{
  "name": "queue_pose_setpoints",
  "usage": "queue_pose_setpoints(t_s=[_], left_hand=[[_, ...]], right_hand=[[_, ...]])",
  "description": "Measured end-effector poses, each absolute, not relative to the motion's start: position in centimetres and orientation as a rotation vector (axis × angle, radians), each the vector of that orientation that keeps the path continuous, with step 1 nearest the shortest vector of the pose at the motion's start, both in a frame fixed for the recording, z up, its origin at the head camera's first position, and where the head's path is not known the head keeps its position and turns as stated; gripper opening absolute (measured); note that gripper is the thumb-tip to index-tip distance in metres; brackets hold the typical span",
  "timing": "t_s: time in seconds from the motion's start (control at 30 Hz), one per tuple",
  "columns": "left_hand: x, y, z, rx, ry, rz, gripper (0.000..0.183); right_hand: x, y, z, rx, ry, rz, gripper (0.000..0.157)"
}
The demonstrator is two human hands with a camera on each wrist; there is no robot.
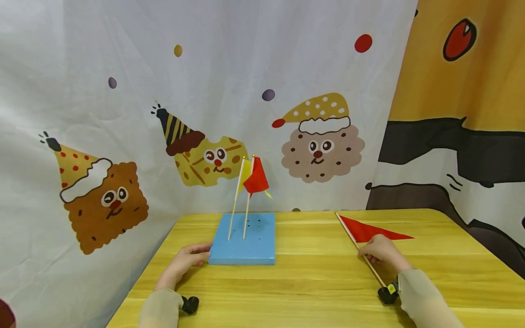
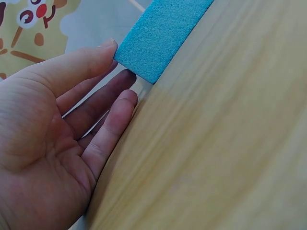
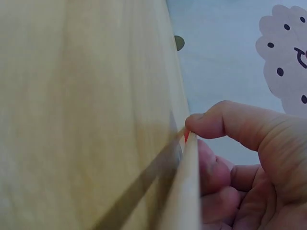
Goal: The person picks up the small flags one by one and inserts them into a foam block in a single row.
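A blue foam block (image 1: 242, 250) lies on the table with a yellow flag (image 1: 245, 171) and a red flag (image 1: 257, 177) standing in it on thin sticks. Several small dark holes show in its top. My left hand (image 1: 189, 259) is at the block's left front corner, its loosely extended fingertips right at the edge; the left wrist view shows the thumb at the block's (image 2: 163, 38) upper corner. On the right, my right hand (image 1: 381, 250) pinches the wooden stick (image 3: 184, 191) of a red triangular flag (image 1: 369, 229) between thumb and curled fingers. That stick slants close over the tabletop.
The wooden table (image 1: 303, 282) reaches back to a hanging cloth (image 1: 229, 68) printed with cartoon biscuits and cheese. Black wrist cameras sit at both sleeves, the right one (image 1: 387, 294) near the lower end of the held stick.
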State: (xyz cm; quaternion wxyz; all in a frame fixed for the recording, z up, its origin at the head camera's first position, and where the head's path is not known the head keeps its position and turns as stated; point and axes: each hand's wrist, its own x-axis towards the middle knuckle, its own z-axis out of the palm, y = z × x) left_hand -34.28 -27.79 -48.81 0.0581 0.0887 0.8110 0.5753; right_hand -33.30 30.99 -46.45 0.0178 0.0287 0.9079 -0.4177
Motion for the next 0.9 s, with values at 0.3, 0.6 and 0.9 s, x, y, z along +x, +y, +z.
queue_pose_setpoints(t_s=[0.3,0.6,0.9], left_hand=[[-34.4,-27.7,-48.8,0.245,2.442,1.759,0.049],[-34.0,-27.7,-48.5,0.278,2.431,1.771,0.05],[-34.0,-27.7,-48.6,0.253,2.436,1.753,0.05]], right_hand=[[-32.9,31.2,-45.9,0.144,2.644,-1.486,0.024],[-33.6,32.2,-46.5,0.105,2.357,-1.715,0.032],[-34.0,33.0,-46.6,-0.056,2.125,-1.837,0.035]])
